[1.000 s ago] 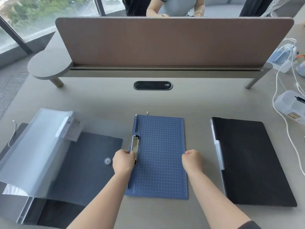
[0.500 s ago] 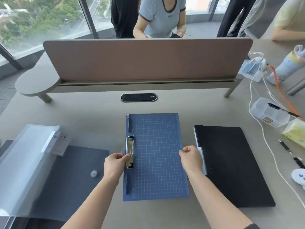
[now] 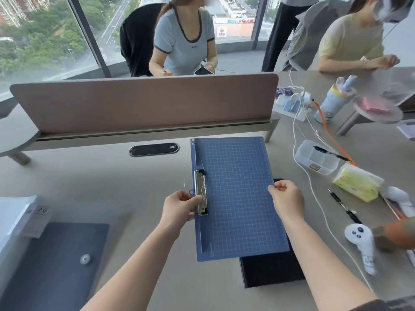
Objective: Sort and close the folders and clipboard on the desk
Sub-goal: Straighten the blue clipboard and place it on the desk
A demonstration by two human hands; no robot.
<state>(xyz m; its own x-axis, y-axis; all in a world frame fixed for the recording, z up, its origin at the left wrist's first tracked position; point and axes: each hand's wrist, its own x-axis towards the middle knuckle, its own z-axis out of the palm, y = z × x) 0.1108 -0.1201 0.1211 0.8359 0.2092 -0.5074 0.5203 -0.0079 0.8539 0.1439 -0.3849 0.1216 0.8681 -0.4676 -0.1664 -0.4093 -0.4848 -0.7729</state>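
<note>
Both hands, left (image 3: 180, 206) and right (image 3: 286, 199), pinch the blue gridded clipboard (image 3: 238, 198), covering the black folder (image 3: 271, 270); white cable (image 3: 314, 194) at three o'clock.

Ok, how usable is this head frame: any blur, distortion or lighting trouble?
Head view: daylight from the windows, soft and even, no harsh glare on the blue clipboard. Wide-angle bending curves the divider panel. Motion blur smears the right edge, including the white controller. The left hand and right hand holding the clipboard stay sharp.
</note>
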